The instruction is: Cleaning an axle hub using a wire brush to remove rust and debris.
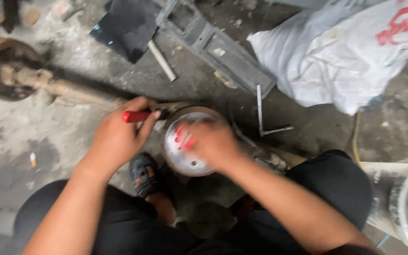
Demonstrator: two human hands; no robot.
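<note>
Head view, person squatting on a concrete floor (34,137). Left hand (119,137): grip closed around a red-handled tool (135,116), handle end showing past the knuckles; the working end runs toward the disc and is blurred, so its kind cannot be told. Right hand (213,141): spread flat over a round metal disc (185,156), fingers curled on its face; red marks or a small red item sit under the fingertips, unclear which. Whether this grip actually pinches anything cannot be told; it looks more like a pressing hold. The disc lies just right of the left grip, apparently capping the near end of a rusty axle shaft (72,92) that runs up-left from that grip to a rusty drum (5,68). Judgement: the tool is being worked at the disc's rim while the other hand steadies it; the next move calls for firm bracing and a controlled tool tip. A white sack (336,52) lies well beyond the right grip.
</note>
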